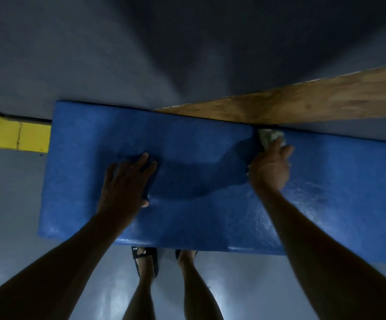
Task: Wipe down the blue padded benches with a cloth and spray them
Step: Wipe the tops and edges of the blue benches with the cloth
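While your left hand (127,179) presses flat near the blue padded bench's (199,139) middle, your right hand (271,167) grips the cloth (270,136) at its far edge, hands apart.

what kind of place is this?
Probably a gym or training room, though it is too dim to be sure. The clues: a blue padded bench, a yellow-painted strip along the grey floor, and a plywood board behind the bench. The right hand holds a cloth.
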### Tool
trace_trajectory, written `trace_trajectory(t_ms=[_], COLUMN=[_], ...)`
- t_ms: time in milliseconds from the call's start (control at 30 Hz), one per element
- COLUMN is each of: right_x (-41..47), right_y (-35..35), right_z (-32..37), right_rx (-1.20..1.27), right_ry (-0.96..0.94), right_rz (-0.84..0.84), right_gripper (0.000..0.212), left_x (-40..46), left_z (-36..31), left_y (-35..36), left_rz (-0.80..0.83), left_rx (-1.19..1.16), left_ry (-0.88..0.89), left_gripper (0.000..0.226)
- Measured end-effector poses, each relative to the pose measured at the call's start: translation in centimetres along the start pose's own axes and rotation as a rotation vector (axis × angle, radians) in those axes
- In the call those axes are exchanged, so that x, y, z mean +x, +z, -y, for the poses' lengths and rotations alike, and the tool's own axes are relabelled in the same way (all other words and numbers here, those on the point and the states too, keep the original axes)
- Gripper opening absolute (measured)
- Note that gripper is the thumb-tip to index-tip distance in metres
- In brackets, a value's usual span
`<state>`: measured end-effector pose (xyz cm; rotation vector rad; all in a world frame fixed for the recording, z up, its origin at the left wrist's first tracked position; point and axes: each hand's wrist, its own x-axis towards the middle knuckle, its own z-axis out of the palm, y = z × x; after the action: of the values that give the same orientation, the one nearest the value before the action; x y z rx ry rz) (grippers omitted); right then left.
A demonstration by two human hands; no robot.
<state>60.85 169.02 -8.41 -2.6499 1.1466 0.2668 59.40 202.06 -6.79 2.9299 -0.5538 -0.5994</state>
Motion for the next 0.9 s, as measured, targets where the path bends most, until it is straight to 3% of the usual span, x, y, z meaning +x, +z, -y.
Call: trace_trajectory(t_ms=[133, 267, 367, 500, 567, 767, 900], right_x=[-6.0, -6.3, -2.8, 1.3, 0.9, -5.5, -11.8], right_y=[2.1, 2.0, 0.5, -2.0, -2.1, 2.8, 5.1], right_z=[6.5, 7.1, 4.1, 0.3, 0.9, 12.3, 21.3], right_rx=[0.03, -0.037, -0.03, -0.032, -0.09, 0.059, 0.09], right_ry=[-0.343, -0.667, -0.58, -0.105, -0.001, -0.011, -0.334], right_rz=[0.117, 0.144, 0.128, 0.06, 0.033, 0.053, 0.201], right_gripper=[0.065, 0.058, 0.051, 0.036, 0.039, 0.042, 0.047], left_x=[0.0, 0.0, 0.2, 0.2, 0.2, 0.2, 0.9], left_z=[0.0, 0.0, 0.4, 1.1, 1.4, 2.2, 3.9], left_y=[0.1, 0.0, 0.4, 0.5, 0.4, 0.2, -0.9], left_rz=[0.036, 0.042, 0.018, 0.03, 0.052, 0.019, -0.055], left_rx=[0.01, 0.017, 0.005, 0.003, 0.002, -0.015, -0.044], left_ry=[-0.012, -0.019, -0.001, 0.039, 0.048, 0.12, 0.196], left_gripper=[0.116, 0.116, 0.117, 0.113, 0.112, 0.109, 0.089])
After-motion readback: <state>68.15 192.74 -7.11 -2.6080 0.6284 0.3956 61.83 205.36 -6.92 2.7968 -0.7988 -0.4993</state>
